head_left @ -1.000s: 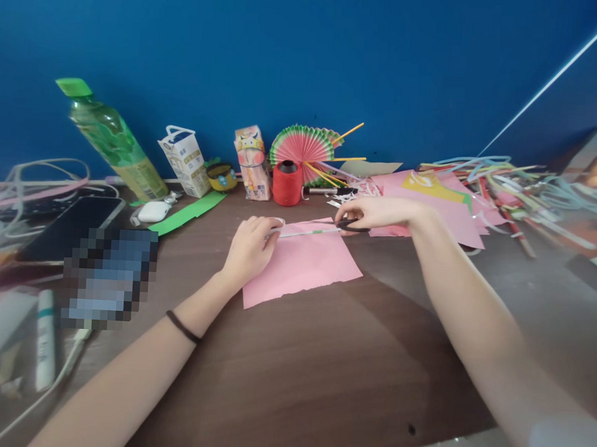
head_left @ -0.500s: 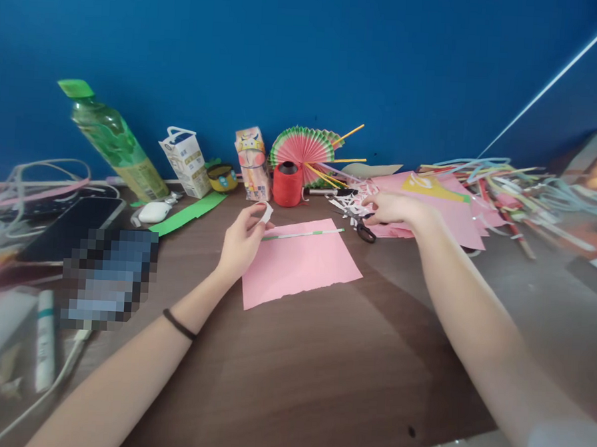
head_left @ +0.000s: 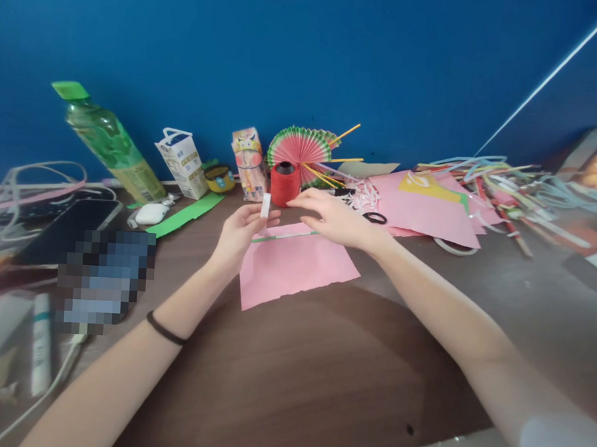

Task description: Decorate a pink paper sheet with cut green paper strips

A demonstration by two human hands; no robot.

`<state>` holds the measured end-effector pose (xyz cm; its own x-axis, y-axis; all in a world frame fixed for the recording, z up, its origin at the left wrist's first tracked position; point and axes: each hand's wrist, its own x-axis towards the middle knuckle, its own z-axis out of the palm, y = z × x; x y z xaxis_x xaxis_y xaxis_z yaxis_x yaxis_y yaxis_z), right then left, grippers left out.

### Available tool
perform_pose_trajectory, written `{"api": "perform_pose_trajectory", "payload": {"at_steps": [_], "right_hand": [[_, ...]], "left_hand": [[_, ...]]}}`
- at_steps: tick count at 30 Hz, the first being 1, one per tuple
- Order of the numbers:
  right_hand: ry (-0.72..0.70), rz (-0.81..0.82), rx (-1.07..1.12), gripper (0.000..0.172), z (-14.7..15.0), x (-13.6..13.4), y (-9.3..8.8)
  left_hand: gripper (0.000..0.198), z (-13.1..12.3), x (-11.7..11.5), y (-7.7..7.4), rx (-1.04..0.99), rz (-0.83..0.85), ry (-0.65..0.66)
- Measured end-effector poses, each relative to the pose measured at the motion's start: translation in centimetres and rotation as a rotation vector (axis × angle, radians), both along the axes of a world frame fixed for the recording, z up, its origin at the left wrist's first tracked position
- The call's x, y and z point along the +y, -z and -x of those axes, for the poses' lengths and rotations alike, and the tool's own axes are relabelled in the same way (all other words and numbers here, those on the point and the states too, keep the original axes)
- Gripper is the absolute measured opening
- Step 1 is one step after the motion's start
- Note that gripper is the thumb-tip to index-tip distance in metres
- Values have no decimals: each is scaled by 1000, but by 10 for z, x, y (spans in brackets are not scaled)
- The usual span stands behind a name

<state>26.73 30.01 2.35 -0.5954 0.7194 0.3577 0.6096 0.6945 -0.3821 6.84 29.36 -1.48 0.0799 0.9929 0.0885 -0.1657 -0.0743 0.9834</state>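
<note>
Between the thumb and fingers of my left hand (head_left: pixel 238 235) a small white strip (head_left: pixel 266 206) stands upright. My right hand (head_left: pixel 331 218) hovers just to the right of it, thumb and fingers apart, and nothing shows between them. Under both hands lies a sheet of pink paper (head_left: pixel 301 270) with a torn-looking near edge. A thin green and white strip (head_left: pixel 282 236) runs along its far edge. Scissors with black handles (head_left: pixel 375 218) rest right of my right hand, beside white paper shreds (head_left: pixel 362 197).
Behind the sheet stand a red thread spool (head_left: pixel 285 185), a patterned carton (head_left: pixel 249 164) and a watermelon-coloured paper fan (head_left: pixel 300 149). Pink papers (head_left: pixel 424 213) lie at right. A green-capped bottle (head_left: pixel 115 144), white carton (head_left: pixel 184 163) and phone (head_left: pixel 70 231) are at left.
My right hand has moved left from the scissors to beside my left hand. The white strip in my left hand now stands more upright.
</note>
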Motion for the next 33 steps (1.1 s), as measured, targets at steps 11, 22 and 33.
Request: {"api": "perform_pose_trajectory", "payload": {"at_steps": [11, 22, 33], "right_hand": [[-111, 47, 85, 39, 20, -16, 1], [-94, 15, 239, 24, 22, -14, 6], [-97, 182, 412, 6, 19, -17, 3]], "left_hand": [[24, -15, -14, 0, -73, 104, 99], [18, -16, -14, -5, -74, 113, 63], [18, -16, -14, -7, -102, 129, 137]]}}
